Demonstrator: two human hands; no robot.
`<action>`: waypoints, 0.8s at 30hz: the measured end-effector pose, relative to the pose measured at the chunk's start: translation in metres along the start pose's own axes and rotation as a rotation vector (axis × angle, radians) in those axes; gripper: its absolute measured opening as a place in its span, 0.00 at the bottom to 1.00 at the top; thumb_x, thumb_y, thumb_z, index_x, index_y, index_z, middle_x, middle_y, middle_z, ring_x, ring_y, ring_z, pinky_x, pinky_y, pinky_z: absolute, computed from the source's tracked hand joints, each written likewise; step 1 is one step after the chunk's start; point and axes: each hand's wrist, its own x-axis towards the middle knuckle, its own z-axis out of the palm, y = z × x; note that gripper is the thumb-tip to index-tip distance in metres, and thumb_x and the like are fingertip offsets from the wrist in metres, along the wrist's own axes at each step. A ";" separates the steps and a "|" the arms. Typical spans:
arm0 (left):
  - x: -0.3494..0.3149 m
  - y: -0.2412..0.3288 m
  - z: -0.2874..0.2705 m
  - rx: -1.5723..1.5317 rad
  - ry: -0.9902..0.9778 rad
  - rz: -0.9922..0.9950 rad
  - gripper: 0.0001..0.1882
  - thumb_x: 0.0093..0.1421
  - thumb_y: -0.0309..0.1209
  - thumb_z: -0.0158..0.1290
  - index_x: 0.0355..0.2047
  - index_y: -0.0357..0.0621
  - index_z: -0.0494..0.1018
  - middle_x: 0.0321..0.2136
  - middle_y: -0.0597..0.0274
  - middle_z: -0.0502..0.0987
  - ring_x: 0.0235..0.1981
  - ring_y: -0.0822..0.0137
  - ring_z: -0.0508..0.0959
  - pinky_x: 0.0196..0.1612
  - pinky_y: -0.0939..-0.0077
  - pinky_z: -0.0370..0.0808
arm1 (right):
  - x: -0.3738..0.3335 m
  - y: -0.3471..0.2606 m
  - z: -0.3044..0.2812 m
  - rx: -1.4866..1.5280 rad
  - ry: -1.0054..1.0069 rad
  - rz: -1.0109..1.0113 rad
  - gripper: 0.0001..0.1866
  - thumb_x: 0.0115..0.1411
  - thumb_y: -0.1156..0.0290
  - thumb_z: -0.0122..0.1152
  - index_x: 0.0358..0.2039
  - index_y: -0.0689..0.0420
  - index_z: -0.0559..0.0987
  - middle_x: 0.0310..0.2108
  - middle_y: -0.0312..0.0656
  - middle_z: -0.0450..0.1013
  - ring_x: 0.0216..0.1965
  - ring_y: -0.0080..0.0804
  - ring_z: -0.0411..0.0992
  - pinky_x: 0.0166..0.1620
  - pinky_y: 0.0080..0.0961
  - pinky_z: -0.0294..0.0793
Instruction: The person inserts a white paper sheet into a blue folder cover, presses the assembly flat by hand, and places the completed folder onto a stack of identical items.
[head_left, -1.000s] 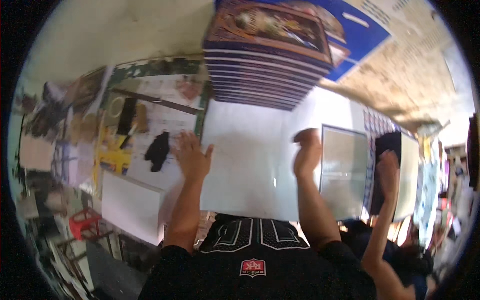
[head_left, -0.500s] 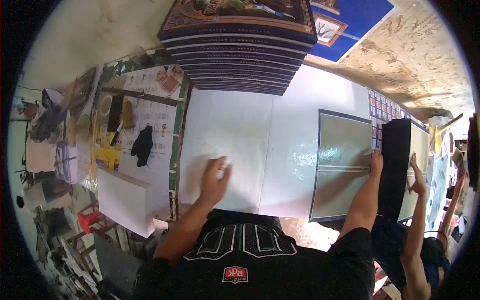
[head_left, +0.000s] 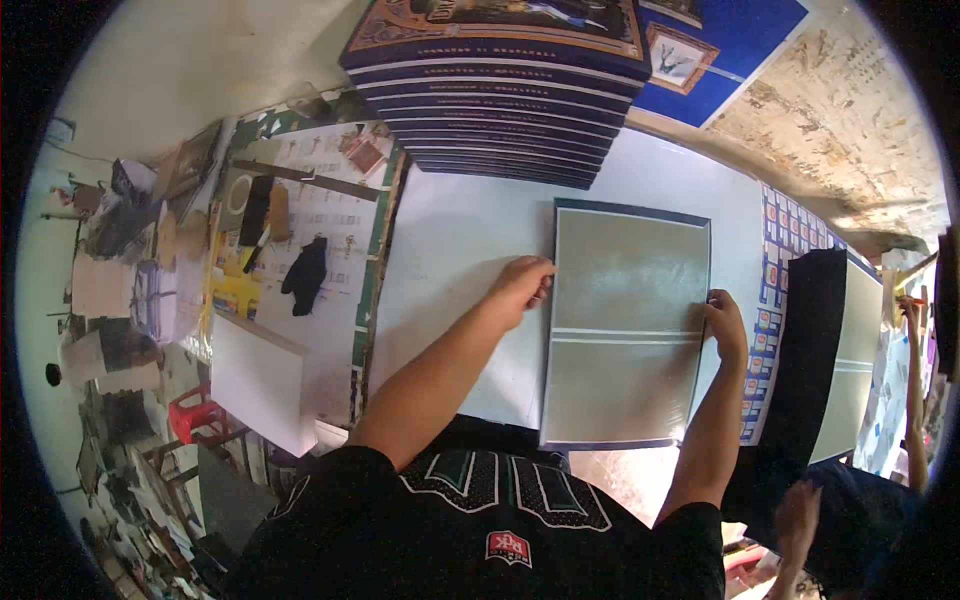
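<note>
An opened-out hardcover book cover [head_left: 628, 270] lies inside up on the white tabletop in front of me. It has two grey boards, a pale-lined narrow strip between them, and a dark blue border. The fingers of my left hand [head_left: 522, 285] are curled closed at its left edge; a small pale bit shows between them, too small to name. My right hand [head_left: 728, 322] pinches the right edge, thumb on top and fingers partly hidden. Beyond the cover rises a tall stack of dark blue hardcover books [head_left: 500, 75] with an ornate picture on the uppermost one.
On the left, a paper-covered table [head_left: 340, 230] bears a black glove [head_left: 306, 275], tape and a white block [head_left: 262, 380]. A co-worker's hand [head_left: 798, 515] is at lower right, near a black cloth-like strip [head_left: 800, 350] and another grey-boarded cover [head_left: 850, 350]. A red stool [head_left: 195, 415] stands lower left.
The book cover has slid left across the table with my right hand on it. My left hand has moved right to its left edge. The co-worker's hand has dropped lower.
</note>
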 end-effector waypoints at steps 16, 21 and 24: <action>-0.214 -0.021 -0.193 0.568 0.648 1.051 0.23 0.58 0.32 0.57 0.53 0.38 0.70 0.47 0.44 0.73 0.52 0.52 0.71 0.53 0.64 0.71 | -0.024 -0.084 0.197 -0.410 0.565 -0.740 0.16 0.61 0.68 0.60 0.44 0.65 0.77 0.38 0.51 0.76 0.40 0.41 0.74 0.44 0.33 0.73; -0.360 -0.135 -0.266 0.364 1.147 1.147 0.14 0.60 0.23 0.53 0.47 0.37 0.72 0.42 0.49 0.76 0.41 0.57 0.77 0.44 0.68 0.75 | -0.190 -0.156 0.396 -0.260 -0.370 -1.126 0.12 0.64 0.72 0.50 0.45 0.60 0.77 0.45 0.48 0.75 0.47 0.42 0.72 0.52 0.34 0.70; -0.411 -0.180 -0.298 0.332 1.610 0.971 0.11 0.61 0.21 0.51 0.45 0.37 0.73 0.41 0.52 0.77 0.37 0.65 0.78 0.39 0.74 0.75 | -0.340 -0.215 0.505 -0.715 -0.857 -1.682 0.38 0.52 0.56 0.66 0.62 0.53 0.64 0.66 0.49 0.56 0.67 0.47 0.53 0.66 0.49 0.51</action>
